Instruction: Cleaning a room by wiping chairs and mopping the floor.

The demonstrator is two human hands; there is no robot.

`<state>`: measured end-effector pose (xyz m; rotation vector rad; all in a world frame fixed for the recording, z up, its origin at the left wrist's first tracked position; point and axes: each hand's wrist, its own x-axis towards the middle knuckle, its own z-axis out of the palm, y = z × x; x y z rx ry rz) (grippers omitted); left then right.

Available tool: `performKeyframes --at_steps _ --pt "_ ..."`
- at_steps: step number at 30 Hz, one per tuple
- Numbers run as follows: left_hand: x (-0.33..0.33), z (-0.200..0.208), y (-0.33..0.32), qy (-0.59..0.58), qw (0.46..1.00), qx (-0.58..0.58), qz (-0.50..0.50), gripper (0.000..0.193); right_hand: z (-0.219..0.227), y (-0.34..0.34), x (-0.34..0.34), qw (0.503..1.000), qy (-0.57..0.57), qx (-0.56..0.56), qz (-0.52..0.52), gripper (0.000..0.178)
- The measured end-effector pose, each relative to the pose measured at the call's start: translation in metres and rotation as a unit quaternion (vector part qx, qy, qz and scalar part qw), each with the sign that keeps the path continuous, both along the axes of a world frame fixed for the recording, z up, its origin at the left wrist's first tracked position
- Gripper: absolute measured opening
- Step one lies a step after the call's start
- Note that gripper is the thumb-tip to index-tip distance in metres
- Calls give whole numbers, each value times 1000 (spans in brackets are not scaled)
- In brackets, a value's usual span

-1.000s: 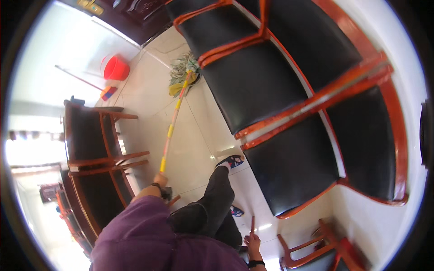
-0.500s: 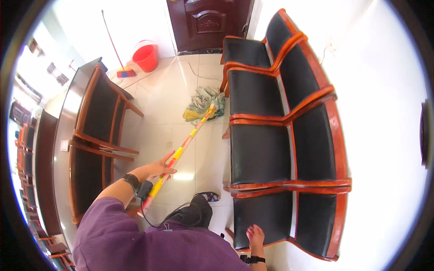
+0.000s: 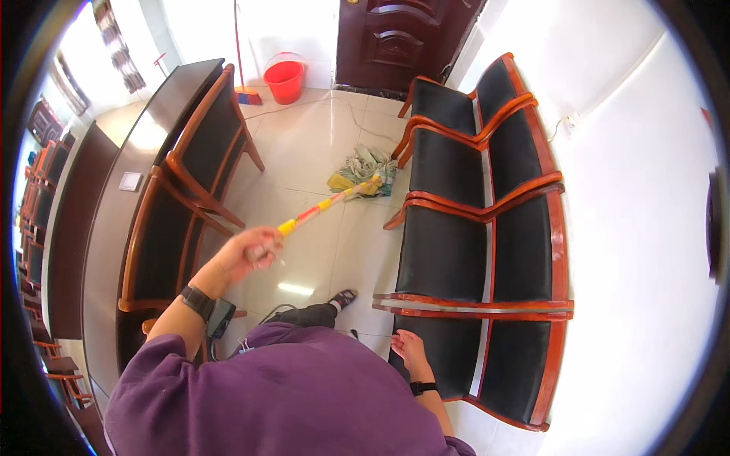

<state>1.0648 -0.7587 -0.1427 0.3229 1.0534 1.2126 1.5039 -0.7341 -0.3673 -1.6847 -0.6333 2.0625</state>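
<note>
My left hand [image 3: 249,255] is wrapped round the upper end of a mop's yellow-and-red striped handle [image 3: 312,213]. The handle slants away to the mop head [image 3: 367,169], a heap of greyish-green and yellow cloth strips lying on the tiles by the front legs of the right-hand chairs. My right hand [image 3: 411,349] holds nothing; its fingers are loosely bent and apart, over the seat of the nearest black chair [image 3: 449,353].
A row of black-padded wooden chairs [image 3: 445,251] lines the right wall. On the left, more chairs [image 3: 201,144] stand against a dark desk [image 3: 99,228]. Farther off are a red bucket [image 3: 284,82], a broom [image 3: 248,96], a brown door [image 3: 403,45] and a thin cable [image 3: 353,118] across the floor.
The lower handle length that showed behind my left hand is no longer visible; that hand now sits at the handle's end. My right hand has come up slightly. The whole view has shifted.
</note>
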Motion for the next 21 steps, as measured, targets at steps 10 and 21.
performKeyframes --at_steps 10,21 --pt "-38 33 89 509 855 87 -39 23 30 88 -130 993 34 27 107 22" --pt "-177 43 201 548 742 385 -27 15 44 284 -325 991 19 8 134 27"
